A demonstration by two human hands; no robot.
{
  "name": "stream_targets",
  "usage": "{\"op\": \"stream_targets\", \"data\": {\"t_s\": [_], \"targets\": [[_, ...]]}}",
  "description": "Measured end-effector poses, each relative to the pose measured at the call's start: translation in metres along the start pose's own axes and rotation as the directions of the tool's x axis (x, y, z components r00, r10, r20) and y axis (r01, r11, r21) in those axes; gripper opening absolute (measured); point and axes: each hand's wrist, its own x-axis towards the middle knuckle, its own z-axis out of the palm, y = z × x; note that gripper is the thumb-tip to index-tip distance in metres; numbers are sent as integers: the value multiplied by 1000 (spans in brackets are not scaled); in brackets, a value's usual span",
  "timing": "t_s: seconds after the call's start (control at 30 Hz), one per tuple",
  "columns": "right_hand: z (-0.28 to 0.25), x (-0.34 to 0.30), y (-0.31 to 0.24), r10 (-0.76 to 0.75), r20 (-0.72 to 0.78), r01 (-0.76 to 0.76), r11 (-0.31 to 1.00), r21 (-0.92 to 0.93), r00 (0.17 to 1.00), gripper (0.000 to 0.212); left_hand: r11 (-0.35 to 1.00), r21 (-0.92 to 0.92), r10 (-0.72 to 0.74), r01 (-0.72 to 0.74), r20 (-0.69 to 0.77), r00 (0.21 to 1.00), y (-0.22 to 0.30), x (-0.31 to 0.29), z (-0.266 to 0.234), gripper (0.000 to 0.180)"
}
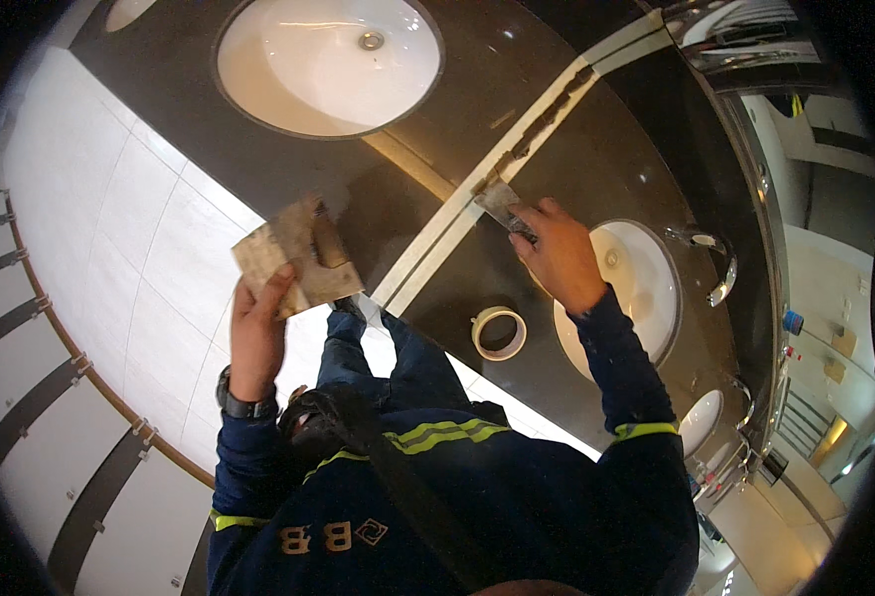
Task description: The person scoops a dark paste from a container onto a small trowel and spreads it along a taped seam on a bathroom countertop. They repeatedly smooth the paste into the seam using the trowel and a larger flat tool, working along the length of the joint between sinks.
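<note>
A flat, stained piece of board (268, 260) with a dark brown smear of paste on it is gripped by my left hand (261, 333), out past the counter's front edge. My right hand (561, 253) is closed round a putty knife (498, 202), its blade down at a seam in the dark countertop (407, 74). Strips of pale masking tape (422, 258) line both sides of this seam. Rough brown filler (547, 121) covers the far stretch, while the near stretch shows a thin dark line. The knife's handle is mostly hidden by my fingers.
A roll of tape (477, 338) lies near the counter's front edge. White basins are set in the counter: one at upper left (248, 55), another (661, 298) by my right forearm. A chrome faucet (725, 283) stands behind the latter. Pale floor tiles (139, 258) stretch to the left.
</note>
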Motion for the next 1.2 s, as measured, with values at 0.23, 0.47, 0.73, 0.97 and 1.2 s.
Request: {"op": "stream_targets", "data": {"t_s": [0.23, 0.47, 0.73, 0.97, 1.2], "targets": [[-4, -12, -65, -242, -132, 256, 609, 751, 961, 49, 925, -294, -154, 242, 293, 944, 5, 2, 76, 41], [-18, -3, -53, -308, -98, 317, 820, 476, 946, 45, 946, -273, -94, 176, 288, 953, 20, -5, 70, 36], [-80, -2, -91, -346, -118, 354, 933, 62, 931, 52, 985, 123, 86, -118, 236, 968, 19, -2, 54, 27], [-86, 8, -104, -440, -66, 442, 897, 22, 896, 52, 939, 269, 121, -215, 327, 937, 20, -3, 61, 26], [-61, -4, -98, -394, 95, 404, 906, -127, 914, 49, 939, 290, 86, -185, 323, 943, 6, -7, 56, 25]]}}
